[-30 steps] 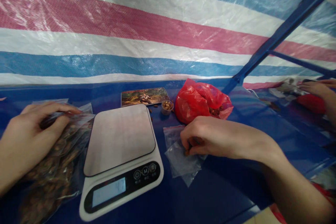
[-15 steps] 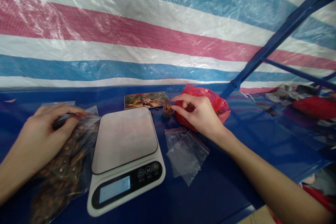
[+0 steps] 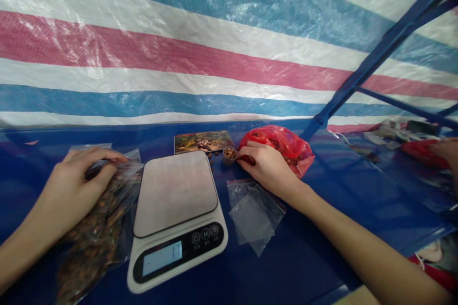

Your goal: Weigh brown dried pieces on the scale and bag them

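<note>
My left hand (image 3: 84, 178) is curled over the top of a clear zip bag (image 3: 95, 238) full of brown pieces, with thumb and forefinger pinching the plastic near its opening. My right hand (image 3: 266, 164) lies in front of an open red plastic bag (image 3: 302, 155). Its thumb and forefinger are closed together against the right side of a small cup (image 3: 230, 155) heaped with light brown pieces. Whether they grip the cup or something beside it, I cannot tell. Between my hands stands a white kitchen scale (image 3: 177, 195) with a bare plate and a lit display.
Two clear zip bags (image 3: 254, 217) lie flat right of the scale. A picture card (image 3: 203, 141) and a few loose brown pieces (image 3: 212, 157) are behind it. A blue metal frame (image 3: 372, 57) slants at the right. Another person's hand (image 3: 447, 150) reaches in there over red plastic.
My right thumb and forefinger have closed and come lower beside the small cup. My left hand keeps its hold. The view has tilted slightly, and another person's hand has appeared at far right.
</note>
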A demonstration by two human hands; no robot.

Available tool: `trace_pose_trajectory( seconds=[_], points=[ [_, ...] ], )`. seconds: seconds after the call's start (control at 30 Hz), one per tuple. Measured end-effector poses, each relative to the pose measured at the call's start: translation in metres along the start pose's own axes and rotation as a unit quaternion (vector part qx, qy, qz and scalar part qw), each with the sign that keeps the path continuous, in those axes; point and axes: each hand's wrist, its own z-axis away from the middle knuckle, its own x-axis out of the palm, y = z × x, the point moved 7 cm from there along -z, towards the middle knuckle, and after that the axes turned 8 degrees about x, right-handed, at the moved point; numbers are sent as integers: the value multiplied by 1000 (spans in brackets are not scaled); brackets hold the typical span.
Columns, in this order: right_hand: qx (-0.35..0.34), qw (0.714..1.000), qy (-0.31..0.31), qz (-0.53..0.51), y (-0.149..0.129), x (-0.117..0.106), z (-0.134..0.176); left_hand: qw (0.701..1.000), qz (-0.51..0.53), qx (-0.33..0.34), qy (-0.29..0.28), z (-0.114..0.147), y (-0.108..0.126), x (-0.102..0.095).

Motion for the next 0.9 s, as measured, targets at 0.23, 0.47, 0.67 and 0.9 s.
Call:
trace_pose_trajectory(
  seconds=[0.23,0.47,0.67,0.9],
  points=[
    [-35,973,186,-131,-5,-33,4,1000,11,8,8,1,-1,0],
    [-99,954,184,-214,-20,-38,10,1000,7,26,13,1,0,1],
    [-106,947,204,-222,-17,-38,12,999,4,32,11,1,-1,2],
    [-210,948,152,-185,-49,-19,18,1000,8,15,12,-1,1,1]
  ],
)
